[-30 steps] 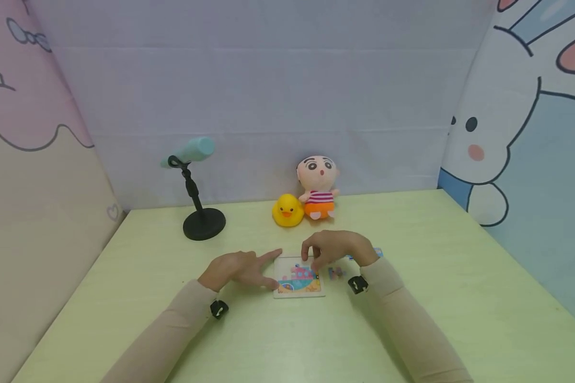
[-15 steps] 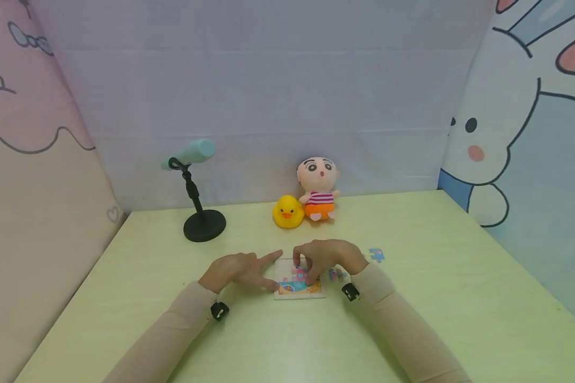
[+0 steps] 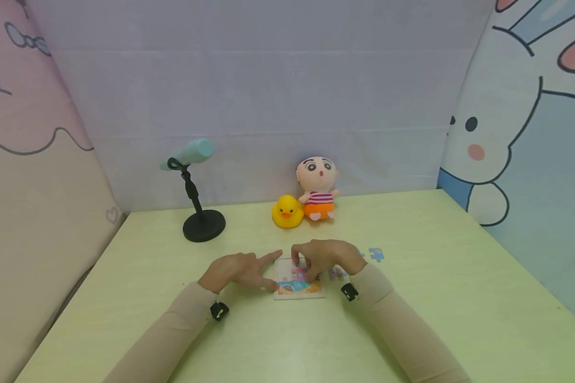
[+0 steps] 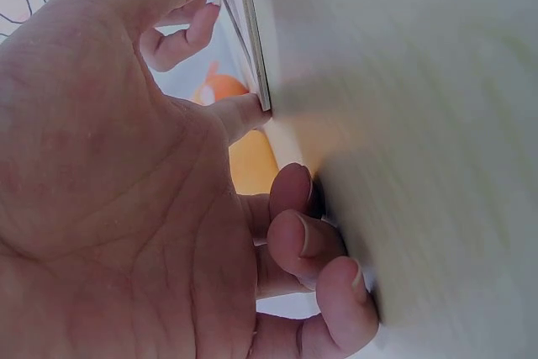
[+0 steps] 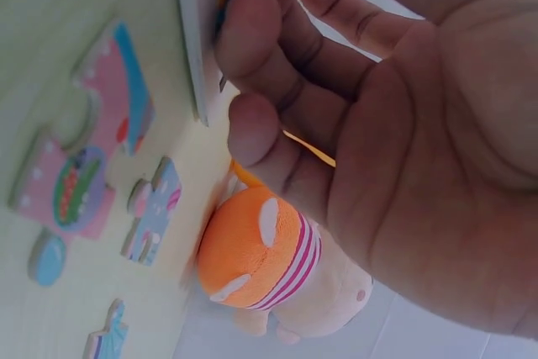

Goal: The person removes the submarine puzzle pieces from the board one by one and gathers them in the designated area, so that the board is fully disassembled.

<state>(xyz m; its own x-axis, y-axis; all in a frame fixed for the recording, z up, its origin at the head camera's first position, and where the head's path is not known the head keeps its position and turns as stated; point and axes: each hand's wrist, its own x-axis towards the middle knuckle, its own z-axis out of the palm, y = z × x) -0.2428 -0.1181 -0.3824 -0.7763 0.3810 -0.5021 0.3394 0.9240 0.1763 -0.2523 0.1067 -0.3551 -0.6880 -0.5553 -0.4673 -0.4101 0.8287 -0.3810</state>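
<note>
Sitting flat near the middle of the green surface [image 3: 412,319] is a small puzzle board [image 3: 299,290], a thin white-rimmed tray with a bright picture half filled in; it looks light and stiff, likely to skate on the smooth top unless pinned, and its slim rim is the only real edge to catch. The left hand [image 3: 237,270] does that pinning now, forefinger stretched along the far left corner and thumb against the near left edge, the other fingers loosely curled. The right hand [image 3: 327,257] arches over the board, fingertips curled down onto a pink piece in the picture, pressing or pinching it, I cannot tell which. Loose puzzle pieces [image 5: 80,182] lie just right of the board: flat, light, best nipped by their edges or slid. A blue piece [image 3: 376,254] sits farther right. Behind, well apart, stand a yellow duck [image 3: 287,211], a plush doll [image 3: 318,187] and a black stand with a mint tube [image 3: 198,186]. Open room lies on the near side and to both flanks, with the backdrop walls closing three sides.
</note>
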